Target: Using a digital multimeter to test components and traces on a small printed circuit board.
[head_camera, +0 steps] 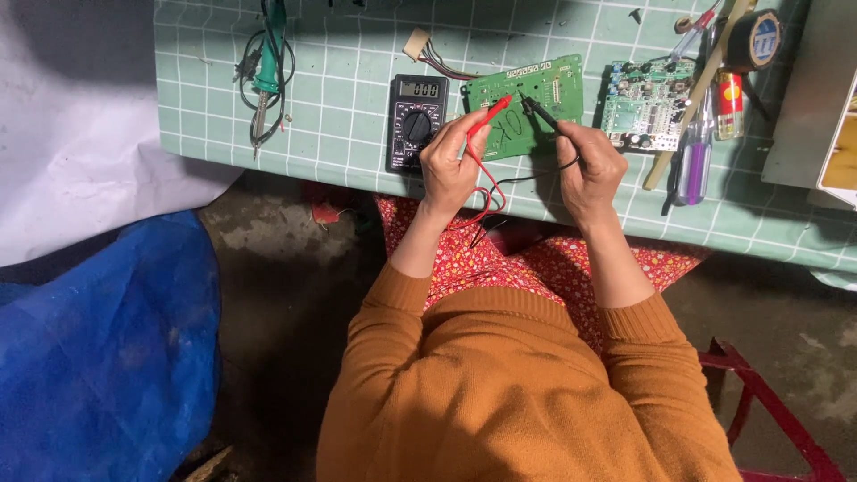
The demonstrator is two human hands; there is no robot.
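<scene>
My left hand [449, 159] grips a red test probe [490, 115] whose tip rests on a green circuit board [534, 100] lying on the table. A black test probe [539, 113] is held in my right hand [589, 164], its tip also on the board. Red and black leads hang down from the probes toward my lap. Just left of my left hand sits a black digital multimeter [416, 120] with a rotary dial and a small display.
The table [339, 116] has a green grid-pattern cover. A soldering iron [266, 71] with cord lies at left. A second circuit board [644, 105], screwdrivers [694, 161], a black tape roll [757, 40] and a small can [729, 103] lie at right. Blue sheet [98, 357] and red stool frame [759, 393] below.
</scene>
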